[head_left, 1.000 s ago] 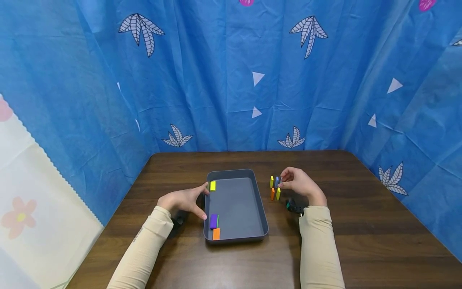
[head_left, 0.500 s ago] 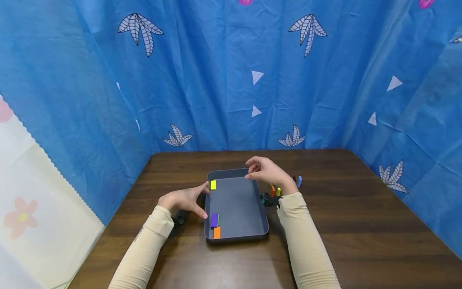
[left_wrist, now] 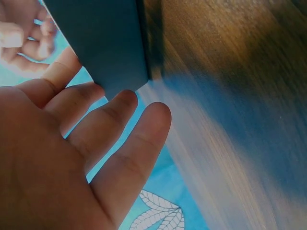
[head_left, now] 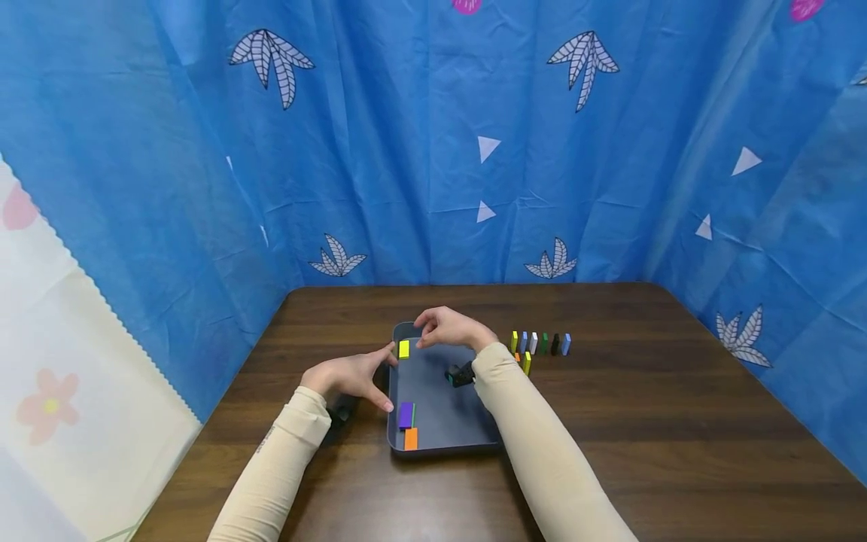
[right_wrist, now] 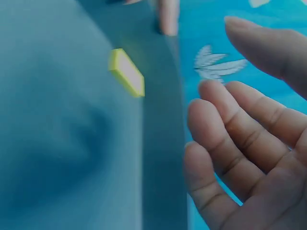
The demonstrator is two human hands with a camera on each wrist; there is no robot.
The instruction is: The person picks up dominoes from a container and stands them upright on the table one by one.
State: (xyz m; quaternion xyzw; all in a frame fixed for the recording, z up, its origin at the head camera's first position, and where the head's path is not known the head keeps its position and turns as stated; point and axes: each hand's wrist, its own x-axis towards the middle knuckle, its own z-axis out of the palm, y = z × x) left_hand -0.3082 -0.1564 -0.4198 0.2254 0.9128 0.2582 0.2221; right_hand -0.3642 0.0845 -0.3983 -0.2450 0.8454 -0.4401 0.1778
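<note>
A dark grey tray (head_left: pixel 436 406) lies on the table. My left hand (head_left: pixel 348 378) is at its left wall, thumb and fingers spread, fingertips at the rim. Over the tray's far part hovers my right hand (head_left: pixel 450 329); in the right wrist view its thumb and fingers (right_wrist: pixel 206 124) stand apart with nothing between them. The yellow block (head_left: pixel 404 349) in the tray's far left corner is nearest to it. Along the near left side lie a purple block (head_left: pixel 406 415), a thin green piece (head_left: pixel 414 415) and an orange block (head_left: pixel 411 439).
Right of the tray, several small blocks stand in a row, among them a white block (head_left: pixel 533 343), a green block (head_left: pixel 545 344) and a black block (head_left: pixel 555 344). In front are a yellow block (head_left: pixel 527 363) and a partly hidden orange one. A blue curtain (head_left: pixel 433 150) hangs behind.
My right hand has left the standing blocks and moved left over the tray, towards the yellow block there. The row of blocks shows again. My left hand has stayed at the tray's edge.
</note>
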